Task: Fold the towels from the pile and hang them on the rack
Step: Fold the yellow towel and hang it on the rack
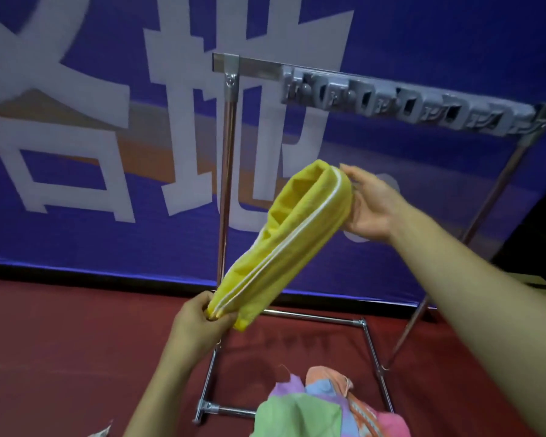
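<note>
A yellow towel with a white edge stripe is folded into a long band and stretched in the air between my hands. My left hand pinches its lower end near the rack's foot. My right hand holds the upper end, fingers curled round the fold. The metal rack stands behind the towel, its top bar carrying a grey strip of clips. A pile of towels in green, pink, blue and orange lies at the bottom of the view.
The rack's base tubes form a frame on the dark red floor. A blue banner with large white characters hangs right behind the rack. A dark object stands at the far right edge.
</note>
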### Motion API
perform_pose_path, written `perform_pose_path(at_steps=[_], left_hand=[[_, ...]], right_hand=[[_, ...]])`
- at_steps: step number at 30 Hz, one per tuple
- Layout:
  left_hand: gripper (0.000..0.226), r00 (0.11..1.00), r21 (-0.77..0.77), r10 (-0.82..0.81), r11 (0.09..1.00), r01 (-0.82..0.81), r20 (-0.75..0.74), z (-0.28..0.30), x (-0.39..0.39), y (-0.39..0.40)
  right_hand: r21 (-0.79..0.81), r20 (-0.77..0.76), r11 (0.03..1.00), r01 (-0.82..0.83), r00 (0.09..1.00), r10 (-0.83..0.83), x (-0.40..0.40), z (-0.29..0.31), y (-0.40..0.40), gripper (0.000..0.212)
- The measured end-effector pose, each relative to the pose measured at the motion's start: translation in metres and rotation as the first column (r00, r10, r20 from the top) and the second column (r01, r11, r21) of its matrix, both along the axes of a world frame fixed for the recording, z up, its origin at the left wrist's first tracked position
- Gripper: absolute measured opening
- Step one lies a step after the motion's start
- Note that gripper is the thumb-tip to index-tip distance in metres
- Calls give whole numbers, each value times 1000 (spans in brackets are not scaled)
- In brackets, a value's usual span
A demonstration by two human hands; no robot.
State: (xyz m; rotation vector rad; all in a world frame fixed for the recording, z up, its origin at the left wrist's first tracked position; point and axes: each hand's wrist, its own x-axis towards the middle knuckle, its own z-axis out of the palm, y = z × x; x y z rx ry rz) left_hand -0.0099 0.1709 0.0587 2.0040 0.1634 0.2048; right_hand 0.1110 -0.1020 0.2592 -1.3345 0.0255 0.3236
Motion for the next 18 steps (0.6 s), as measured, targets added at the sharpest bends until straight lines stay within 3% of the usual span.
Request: perform_pose_path(at_steps=[3,6,9,14,18], left_hand=[[21,998,44,65,997,-64,0,-2,7,-1],[14,995,19,96,995,-96,26,1,15,-7],[15,987,-37,134,991,-131,85,7,23,-14],[15,911,-138,269,962,-237,313,19,35,-30],[15,855,-237,331,938,-252,400,34,41,-49]], right_hand=[[-298,82,950,-93,989,122,4,37,23,34],[-439,178,889,-131,957,229,2,71,46,28],[-577,304,815,-58,911,280,-2,101,67,29],[-577,485,815,63,829,279,-2,140,84,21],[-604,567,776,182,782,258,9,164,91,23]])
